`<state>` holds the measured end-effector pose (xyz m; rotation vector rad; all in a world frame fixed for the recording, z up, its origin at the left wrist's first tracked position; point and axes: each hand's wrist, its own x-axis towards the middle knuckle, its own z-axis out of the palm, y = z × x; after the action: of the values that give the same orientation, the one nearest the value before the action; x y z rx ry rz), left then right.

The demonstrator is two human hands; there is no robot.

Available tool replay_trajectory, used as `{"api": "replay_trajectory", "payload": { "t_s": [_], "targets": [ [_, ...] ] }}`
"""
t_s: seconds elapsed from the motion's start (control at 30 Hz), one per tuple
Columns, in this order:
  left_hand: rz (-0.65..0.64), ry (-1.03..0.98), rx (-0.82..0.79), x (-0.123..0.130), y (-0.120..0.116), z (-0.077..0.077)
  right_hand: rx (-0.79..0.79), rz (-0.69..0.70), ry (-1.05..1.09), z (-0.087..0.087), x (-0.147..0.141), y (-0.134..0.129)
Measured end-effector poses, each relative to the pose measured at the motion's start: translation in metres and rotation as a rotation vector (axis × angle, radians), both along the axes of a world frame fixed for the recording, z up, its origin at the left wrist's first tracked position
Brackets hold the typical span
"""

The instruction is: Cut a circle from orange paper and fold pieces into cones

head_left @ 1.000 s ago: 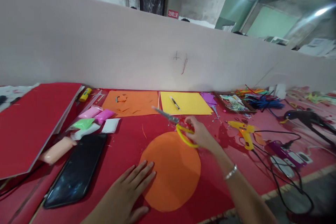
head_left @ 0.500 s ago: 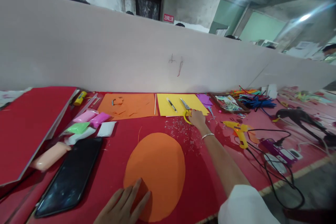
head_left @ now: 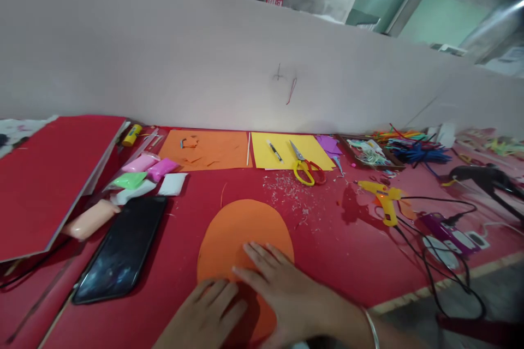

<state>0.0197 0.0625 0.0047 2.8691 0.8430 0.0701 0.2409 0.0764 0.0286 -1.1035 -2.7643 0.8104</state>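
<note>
An orange paper circle lies flat on the red tabletop in front of me. My left hand rests on its near left part, fingers slightly bent and thumb apart. Across its near right part lies my right hand, palm down with the fingers spread, a bracelet at the wrist. Both hands are open, and together they cover the near part of the circle. Beyond them, scissors with a yellow and a red handle lie partly on a yellow sheet, beside a pen.
A black phone and soft clay packets lie to the left, near a red board. At right are a yellow glue gun, a purple power strip with cords, and pipe cleaners. A white partition stands behind.
My right hand has let go of the scissors, which now lie by the yellow sheet, and has come back onto the orange circle. The view has tilted down.
</note>
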Motion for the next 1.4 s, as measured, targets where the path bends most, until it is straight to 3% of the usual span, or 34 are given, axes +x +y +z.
{"api": "replay_trajectory", "payload": {
  "t_s": [0.1,0.17,0.37,0.5,0.63,0.73,0.87,1.03,1.17,1.23,1.33,1.4],
  "targets": [
    [0.067,-0.071,-0.071,-0.014,0.009,0.010,-0.020,-0.010,-0.055,-0.022,0.003,-0.025],
    [0.085,-0.077,-0.131,-0.021,0.013,0.018,-0.006,-0.013,-0.067,-0.028,0.009,-0.033],
    [-0.052,-0.015,-0.312,-0.005,0.017,0.045,0.042,-0.127,0.026,-0.014,0.025,-0.039],
    [-0.055,-0.008,-0.330,0.005,0.029,0.036,0.130,-0.155,0.089,-0.009,0.029,-0.026],
    [0.086,-0.117,-0.409,-0.004,0.043,0.025,-0.017,-0.225,0.199,-0.009,0.036,0.001],
    [0.253,-0.171,-0.446,-0.010,0.052,0.021,-0.077,-0.416,0.240,-0.011,0.041,0.021],
    [0.456,-0.144,-0.413,-0.008,0.061,0.014,0.017,-0.621,0.148,-0.023,0.035,0.037],
    [0.573,-0.024,-0.345,-0.004,0.069,0.005,0.164,-0.757,0.008,-0.038,0.024,0.041],
    [0.601,0.073,-0.302,-0.003,0.072,0.003,0.205,-0.778,0.011,-0.040,0.020,0.041],
    [0.618,0.108,-0.202,-0.001,0.071,0.003,0.228,-0.754,-0.009,-0.040,0.018,0.042],
    [0.525,0.078,0.039,0.005,0.064,0.007,0.224,-0.729,-0.097,-0.038,0.014,0.045],
    [0.337,0.025,0.126,0.011,0.055,0.010,0.214,-0.733,-0.147,-0.036,0.012,0.047]
  ]
}}
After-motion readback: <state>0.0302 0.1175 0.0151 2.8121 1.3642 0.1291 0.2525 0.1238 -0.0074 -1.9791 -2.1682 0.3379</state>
